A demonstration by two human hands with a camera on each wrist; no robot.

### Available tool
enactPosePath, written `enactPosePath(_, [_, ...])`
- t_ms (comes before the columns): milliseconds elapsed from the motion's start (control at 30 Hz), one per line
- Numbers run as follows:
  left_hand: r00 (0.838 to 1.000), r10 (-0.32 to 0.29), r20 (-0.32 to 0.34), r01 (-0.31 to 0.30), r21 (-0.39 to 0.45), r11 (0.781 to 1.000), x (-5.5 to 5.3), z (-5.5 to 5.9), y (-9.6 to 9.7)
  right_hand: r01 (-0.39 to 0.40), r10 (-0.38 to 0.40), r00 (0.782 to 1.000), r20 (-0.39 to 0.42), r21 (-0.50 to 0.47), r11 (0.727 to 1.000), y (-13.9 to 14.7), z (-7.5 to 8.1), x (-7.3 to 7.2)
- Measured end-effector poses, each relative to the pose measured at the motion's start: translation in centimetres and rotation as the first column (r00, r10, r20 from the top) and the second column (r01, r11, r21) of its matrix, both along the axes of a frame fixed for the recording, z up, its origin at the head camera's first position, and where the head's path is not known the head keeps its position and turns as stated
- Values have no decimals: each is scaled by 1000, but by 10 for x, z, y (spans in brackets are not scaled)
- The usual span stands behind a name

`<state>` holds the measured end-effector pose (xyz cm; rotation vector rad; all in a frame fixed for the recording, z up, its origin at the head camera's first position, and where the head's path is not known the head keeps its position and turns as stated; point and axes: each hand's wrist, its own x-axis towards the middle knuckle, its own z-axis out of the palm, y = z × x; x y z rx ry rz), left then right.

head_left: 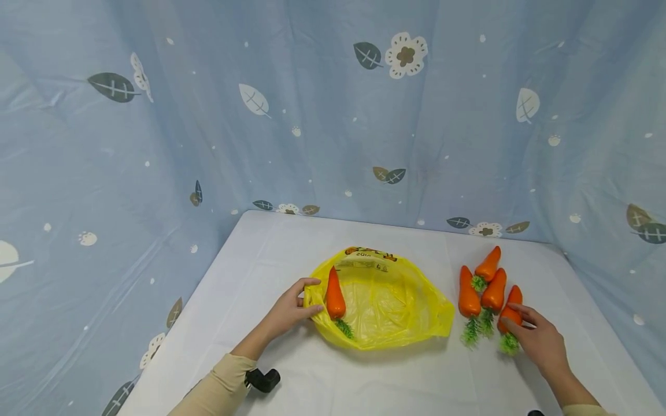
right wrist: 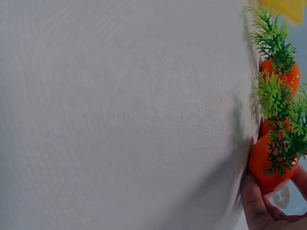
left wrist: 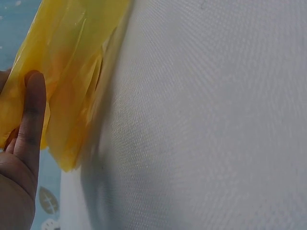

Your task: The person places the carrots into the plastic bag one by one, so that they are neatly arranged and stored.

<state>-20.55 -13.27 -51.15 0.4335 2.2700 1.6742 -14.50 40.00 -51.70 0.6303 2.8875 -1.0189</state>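
A yellow plastic bag [head_left: 385, 306] lies on the white table with its mouth spread open. One orange toy carrot [head_left: 335, 294] with a green leafy top is inside it, near the left side. My left hand [head_left: 291, 309] grips the bag's left edge; in the left wrist view the thumb [left wrist: 33, 115] presses the yellow film from outside. To the right of the bag, my right hand [head_left: 543, 341] holds a carrot [head_left: 515, 297] between thumb and fingers. In the right wrist view, that carrot's round end [right wrist: 268, 165] shows between the fingertips, its leaves partly covering it.
Several more carrots lie grouped left of my right hand, among them a left one [head_left: 468, 292], a back one [head_left: 490, 263] and a middle one [head_left: 495, 289]. A black object [head_left: 264, 380] is by the left forearm. Blue patterned curtain [head_left: 333, 115] encloses the table's back and sides.
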Motion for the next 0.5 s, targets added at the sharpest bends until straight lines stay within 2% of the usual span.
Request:
enactPosePath(267, [1000, -3, 8, 3, 9, 1000, 1, 0, -1, 39, -39, 999, -8, 12, 999, -3, 0, 0])
enactPosePath(500, [1000, -2, 7, 2, 0, 1000, 0, -3, -2, 36, -36, 999, -3, -35, 999, -2, 1, 2])
